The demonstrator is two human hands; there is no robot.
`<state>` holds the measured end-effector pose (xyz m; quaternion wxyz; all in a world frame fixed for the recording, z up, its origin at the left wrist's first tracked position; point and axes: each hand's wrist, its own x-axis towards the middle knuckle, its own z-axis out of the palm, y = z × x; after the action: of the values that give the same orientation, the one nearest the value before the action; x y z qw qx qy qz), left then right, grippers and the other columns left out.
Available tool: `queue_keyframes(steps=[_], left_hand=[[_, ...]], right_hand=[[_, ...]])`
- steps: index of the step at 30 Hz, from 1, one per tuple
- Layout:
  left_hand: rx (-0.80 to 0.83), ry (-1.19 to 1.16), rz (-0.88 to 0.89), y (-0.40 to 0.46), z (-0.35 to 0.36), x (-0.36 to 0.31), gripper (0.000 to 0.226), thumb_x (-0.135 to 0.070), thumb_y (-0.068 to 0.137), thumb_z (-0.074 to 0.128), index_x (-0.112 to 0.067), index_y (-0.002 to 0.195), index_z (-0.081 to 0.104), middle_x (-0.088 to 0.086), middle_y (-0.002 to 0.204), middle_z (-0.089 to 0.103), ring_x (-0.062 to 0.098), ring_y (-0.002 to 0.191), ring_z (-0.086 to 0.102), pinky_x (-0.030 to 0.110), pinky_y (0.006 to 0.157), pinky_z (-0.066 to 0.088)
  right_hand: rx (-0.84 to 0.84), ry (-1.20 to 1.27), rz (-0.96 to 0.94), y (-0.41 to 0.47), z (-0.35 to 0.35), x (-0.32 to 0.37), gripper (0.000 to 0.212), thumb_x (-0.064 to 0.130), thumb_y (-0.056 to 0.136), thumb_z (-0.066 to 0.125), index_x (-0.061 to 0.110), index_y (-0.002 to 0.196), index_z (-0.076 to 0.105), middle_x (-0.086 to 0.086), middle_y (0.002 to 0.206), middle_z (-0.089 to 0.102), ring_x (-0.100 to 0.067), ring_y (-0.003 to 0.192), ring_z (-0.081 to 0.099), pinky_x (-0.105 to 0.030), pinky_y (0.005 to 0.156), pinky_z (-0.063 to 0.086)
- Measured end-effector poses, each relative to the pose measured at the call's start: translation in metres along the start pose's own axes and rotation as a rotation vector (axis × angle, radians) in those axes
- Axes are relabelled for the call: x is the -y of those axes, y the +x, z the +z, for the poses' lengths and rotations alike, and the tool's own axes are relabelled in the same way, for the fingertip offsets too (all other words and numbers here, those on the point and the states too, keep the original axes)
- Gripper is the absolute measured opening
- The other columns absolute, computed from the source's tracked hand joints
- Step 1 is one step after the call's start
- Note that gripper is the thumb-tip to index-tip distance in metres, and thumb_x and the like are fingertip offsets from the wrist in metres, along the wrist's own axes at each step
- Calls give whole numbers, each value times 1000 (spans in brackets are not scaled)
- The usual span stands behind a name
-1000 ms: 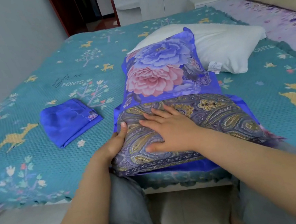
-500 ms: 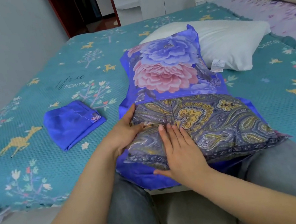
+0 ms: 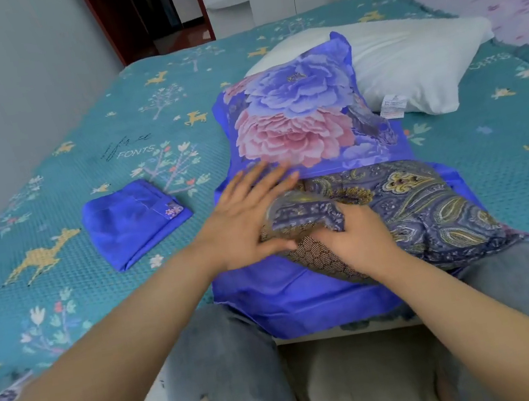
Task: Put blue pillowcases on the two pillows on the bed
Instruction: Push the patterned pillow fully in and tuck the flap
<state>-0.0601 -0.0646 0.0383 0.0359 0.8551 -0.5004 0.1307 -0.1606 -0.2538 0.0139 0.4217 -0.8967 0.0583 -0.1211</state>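
1. Two hands on the paisley pillow [image 3: 430, 208] at the bed's [image 3: 49, 206] near edge; it's partway inside the floral blue pillowcase [image 3: 298, 118].
2. Left hand [image 3: 242, 224]: wide, flat grip, fingers straight.
3. Right hand [image 3: 356, 241]: grip pinching a folded pillow corner.
4. Folded blue pillowcase [image 3: 134, 221] lies left; white pillow [image 3: 407, 63] behind.

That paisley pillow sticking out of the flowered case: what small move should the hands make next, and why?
Probably push the paisley pillow deeper into the flowered pillowcase. About half of it lies outside the opening. The right hand grips its near corner and the left hand lies flat at the opening.
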Motion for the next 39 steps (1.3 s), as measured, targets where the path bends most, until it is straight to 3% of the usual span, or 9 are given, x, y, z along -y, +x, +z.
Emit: queue_keyframes(steps=[5,9,11,14,17,20,28,32,39], left_hand=[[3,-61,115,74,14,-19,64,-50,92,32,-5,133,47,13,131,56,26,126,49,32,111,22],[36,-19,-71,117,21,-29,55,-50,96,29,-8,128,43,21,112,62,36,103,59,38,85,44],[83,28,-138,131,23,-30,56,-51,97,27,-7,121,50,20,109,62,35,101,59,36,82,44],[188,55,-224,139,28,-28,57,-51,96,27,-5,105,59,21,106,64,34,100,60,36,78,44],[304,39,-287,143,36,-23,57,-54,94,28,-7,109,59,18,112,63,33,102,59,36,80,44],[361,25,-360,150,42,-21,65,-64,90,28,-9,107,59,16,114,62,32,103,58,36,81,44],[57,-72,-492,132,51,-29,37,-53,89,44,-22,110,44,6,103,64,29,97,60,33,71,39],[-100,-218,-535,127,51,-30,48,-50,81,56,-29,120,38,-4,96,63,22,89,62,34,71,49],[-471,25,-274,103,53,-56,22,-25,85,51,-16,99,65,3,98,64,27,89,61,36,77,48]], right_hand=[[-12,361,177,3,-12,-24,23,40,90,56,24,104,66,3,102,69,-19,99,63,-38,93,47],[-65,425,196,1,-25,-29,68,46,85,60,29,142,28,13,125,49,-7,114,50,-28,97,38],[-172,258,83,-3,-31,-25,75,39,85,64,27,145,21,7,138,38,-9,119,46,-32,98,40],[-360,-413,-218,0,-33,-19,54,37,86,57,24,136,41,-1,146,31,-23,131,38,-44,102,36],[-59,-662,-235,26,-40,-22,56,37,94,37,16,145,28,0,154,25,-17,144,18,-48,115,10],[241,-622,-122,46,-48,-36,63,35,96,27,10,150,4,-3,158,13,-13,145,9,-41,119,6],[274,-634,-69,53,-37,-33,69,38,93,27,9,150,0,-6,155,22,-17,141,20,-42,115,16],[244,-586,-17,57,-30,-31,70,39,91,27,11,150,2,-5,156,19,-16,143,15,-46,114,14],[238,-572,63,65,-34,-40,68,37,91,29,14,151,6,-4,156,19,-16,143,15,-45,111,17]])
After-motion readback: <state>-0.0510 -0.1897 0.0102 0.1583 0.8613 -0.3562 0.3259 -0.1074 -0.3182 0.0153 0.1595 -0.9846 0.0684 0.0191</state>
